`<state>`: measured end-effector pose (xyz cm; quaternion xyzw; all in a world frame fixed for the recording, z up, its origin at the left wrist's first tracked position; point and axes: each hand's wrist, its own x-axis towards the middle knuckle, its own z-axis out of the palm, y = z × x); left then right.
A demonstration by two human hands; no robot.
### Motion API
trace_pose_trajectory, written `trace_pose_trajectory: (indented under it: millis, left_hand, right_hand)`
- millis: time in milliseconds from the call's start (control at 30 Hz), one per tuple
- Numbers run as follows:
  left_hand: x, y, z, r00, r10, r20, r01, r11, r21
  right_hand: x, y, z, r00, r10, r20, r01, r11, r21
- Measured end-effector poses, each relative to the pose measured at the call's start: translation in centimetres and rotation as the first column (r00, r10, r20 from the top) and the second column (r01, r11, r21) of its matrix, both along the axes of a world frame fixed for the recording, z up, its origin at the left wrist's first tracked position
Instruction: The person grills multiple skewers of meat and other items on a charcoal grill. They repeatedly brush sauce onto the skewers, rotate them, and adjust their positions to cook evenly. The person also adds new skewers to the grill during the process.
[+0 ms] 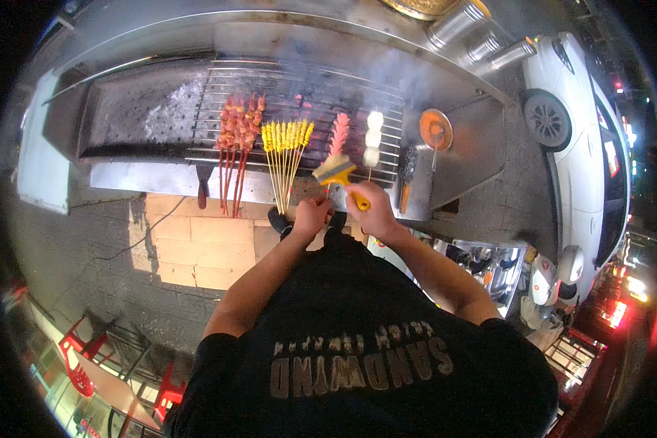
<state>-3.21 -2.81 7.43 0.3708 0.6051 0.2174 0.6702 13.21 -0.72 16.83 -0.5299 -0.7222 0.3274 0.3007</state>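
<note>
My right hand (373,206) is closed round the yellow handle of a basting brush (336,171). The brush head lies over the lower part of a pink, notched sausage skewer (339,134) on the grill (321,77). My left hand (312,217) is closed at the near end of that skewer's stick, just below the brush. Left of it, a fan of yellow skewers (287,136) rests on the bars, sticks toward me. Dark red meat skewers (239,120) lie farther left. A skewer of white balls (373,139) sits to the right.
Right of the grill stand a bowl of orange-red sauce (436,129) and a wooden-handled brush (406,182). Metal canisters (460,24) stand at the far right. A white car (573,109) is parked beyond. Cardboard (201,244) covers part of the ground; smoke rises over the bars.
</note>
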Motion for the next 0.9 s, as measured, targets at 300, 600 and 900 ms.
trace_pose_trajectory:
  millis: [300,600,900]
  left_hand:
    - [-0.9,0.7,3.0,0.999,0.025,0.032,-0.027,0.999,0.045]
    - [1.0,0.2,0.7,0.980,0.136,-0.145,-0.122,0.987,0.102]
    - [0.5,-0.2,0.7,0.971,0.238,0.004,-0.238,0.971,0.035]
  right_hand:
    - [4.2,5.8,3.0,0.969,-0.134,-0.208,0.149,0.987,0.058]
    - [2.6,3.8,-1.2,0.995,-0.044,-0.087,0.039,0.998,-0.057]
    - [4.5,9.0,0.2,0.960,-0.126,-0.251,0.168,0.973,0.156]
